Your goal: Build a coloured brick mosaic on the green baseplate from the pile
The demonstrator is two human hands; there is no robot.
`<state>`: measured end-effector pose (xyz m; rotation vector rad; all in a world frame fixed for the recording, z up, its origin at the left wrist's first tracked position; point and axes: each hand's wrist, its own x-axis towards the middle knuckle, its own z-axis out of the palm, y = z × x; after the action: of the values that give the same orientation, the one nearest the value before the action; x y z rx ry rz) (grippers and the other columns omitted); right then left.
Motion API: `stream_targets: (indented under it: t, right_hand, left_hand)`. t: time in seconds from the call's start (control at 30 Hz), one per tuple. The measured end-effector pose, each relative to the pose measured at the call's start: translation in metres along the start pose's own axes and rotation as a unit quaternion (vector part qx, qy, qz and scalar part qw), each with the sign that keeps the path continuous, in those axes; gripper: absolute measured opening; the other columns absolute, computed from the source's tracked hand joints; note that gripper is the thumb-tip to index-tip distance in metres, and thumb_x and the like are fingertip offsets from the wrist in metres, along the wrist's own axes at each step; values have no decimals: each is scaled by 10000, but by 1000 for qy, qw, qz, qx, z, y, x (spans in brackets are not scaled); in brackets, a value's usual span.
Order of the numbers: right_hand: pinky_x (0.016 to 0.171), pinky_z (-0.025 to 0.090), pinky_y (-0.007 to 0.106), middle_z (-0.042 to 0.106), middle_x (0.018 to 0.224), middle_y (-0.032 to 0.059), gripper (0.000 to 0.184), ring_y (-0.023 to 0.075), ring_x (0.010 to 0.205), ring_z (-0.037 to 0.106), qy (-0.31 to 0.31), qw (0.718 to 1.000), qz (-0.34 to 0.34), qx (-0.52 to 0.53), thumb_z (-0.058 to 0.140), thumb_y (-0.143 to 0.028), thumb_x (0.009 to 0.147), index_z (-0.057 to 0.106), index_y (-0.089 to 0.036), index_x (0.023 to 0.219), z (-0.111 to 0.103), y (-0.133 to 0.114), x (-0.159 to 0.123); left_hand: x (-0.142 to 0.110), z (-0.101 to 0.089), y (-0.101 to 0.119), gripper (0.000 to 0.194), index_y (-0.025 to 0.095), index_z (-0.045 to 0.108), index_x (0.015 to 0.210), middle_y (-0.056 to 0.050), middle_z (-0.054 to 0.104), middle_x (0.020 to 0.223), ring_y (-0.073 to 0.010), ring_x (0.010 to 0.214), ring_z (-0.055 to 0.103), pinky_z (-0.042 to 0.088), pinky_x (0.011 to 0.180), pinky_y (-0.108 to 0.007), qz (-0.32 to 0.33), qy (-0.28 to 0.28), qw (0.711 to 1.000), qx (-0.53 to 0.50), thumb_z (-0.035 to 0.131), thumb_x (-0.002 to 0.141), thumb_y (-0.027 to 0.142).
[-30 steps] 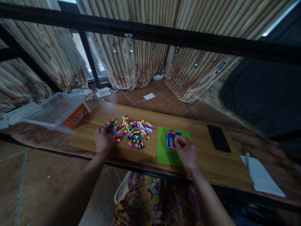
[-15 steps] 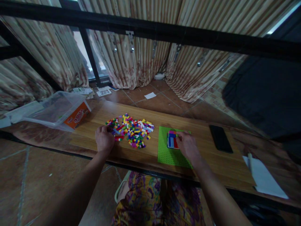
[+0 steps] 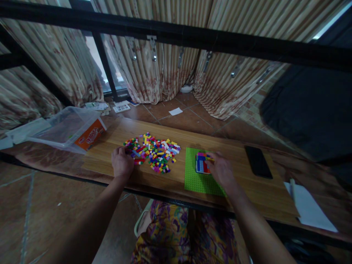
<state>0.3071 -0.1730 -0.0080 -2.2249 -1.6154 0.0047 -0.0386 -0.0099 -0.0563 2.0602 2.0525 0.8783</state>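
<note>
A green baseplate (image 3: 195, 179) lies on the wooden table (image 3: 242, 190) with a small block of red, blue and purple bricks (image 3: 201, 163) built on its far part. My right hand (image 3: 222, 170) rests on the plate with its fingers pinched together against the right side of that block. A pile of small coloured bricks (image 3: 155, 151) is spread to the left of the plate. My left hand (image 3: 121, 163) sits curled at the pile's left edge, fingertips among the bricks; what they hold is hidden.
A clear plastic tub (image 3: 64, 129) with an orange label lies tilted at the table's left end. A black phone (image 3: 257, 161) lies right of the plate, with white paper and a pen (image 3: 305, 205) beyond it. A black bar (image 3: 192, 38) crosses overhead.
My right hand moved from the near right corner of the brick block up along its right side. My left hand stayed at the pile's edge.
</note>
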Motion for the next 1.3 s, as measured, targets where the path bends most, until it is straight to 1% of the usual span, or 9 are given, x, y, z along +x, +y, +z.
stream_targets:
  t: [0.2,0.27,0.33,0.43,0.6,0.8,1.13,1.23,1.3]
  right_hand:
    - [815,493,381,694,1000,109,339,221,821,632,65,993,54,85,472,-337,877,709,-170,1054,2,11,-4]
    - [842,488,403,690,1018,129,381,238,859,628,90,988,77,100,463,-392,879,706,-154,1053,4,15,-4]
    - [918,461,438,678,1062,154,429,267,964,614,113,984,92,100,463,-437,878,697,-138,1078,9,18,-2]
    - [1010,397,490,655,1132,183,503,307,1110,559,113,984,102,90,454,-483,879,666,-116,1150,21,21,3]
    - [1007,391,507,635,1177,208,573,322,1134,539,88,980,146,103,447,-536,878,622,-107,1216,39,23,6]
    - [997,412,473,634,1202,201,534,299,1146,554,80,982,123,116,402,-499,922,602,-116,1236,41,17,2]
    - [954,429,448,648,1173,187,425,272,1077,585,68,994,64,47,333,-317,968,569,-134,1270,37,-5,1]
    - [950,437,460,647,1177,194,425,280,1072,593,72,993,71,63,346,-323,960,560,-130,1272,35,-5,2]
    - [957,444,462,632,1211,209,452,286,1102,590,93,987,91,96,357,-352,954,539,-109,1289,34,-2,0]
  left_hand:
    - [0,3,-3,368,113,662,1085,-153,613,1102,-294,1089,550,449,991,-433,3,8,1000,-3,463,776,92]
    - [0,3,-4,365,118,659,1086,-152,613,1095,-294,1085,551,450,990,-437,7,11,1000,-6,469,775,96]
    - [0,3,-5,361,123,658,1082,-150,612,1088,-294,1085,551,446,993,-440,12,13,1000,-9,475,772,98]
    - [0,3,-5,363,120,656,1086,-152,611,1087,-296,1086,551,444,994,-442,12,10,1000,-9,472,774,100]
    - [0,1,-1,367,99,657,1093,-170,610,1109,-308,1097,543,447,993,-450,0,1,1000,0,456,785,105]
    - [0,-1,0,356,119,659,1070,-153,608,1099,-294,1100,543,434,1010,-437,-3,1,1000,-11,464,773,94]
    - [0,2,-4,360,135,647,1084,-151,596,1106,-296,1104,536,429,994,-434,1,6,1000,-21,457,780,98]
    - [0,3,-4,358,143,653,1075,-145,596,1107,-297,1100,539,429,987,-428,0,10,1000,-28,457,780,96]
    - [-1,3,-4,357,143,654,1076,-144,598,1106,-297,1100,538,430,986,-429,-1,12,1000,-27,453,784,98]
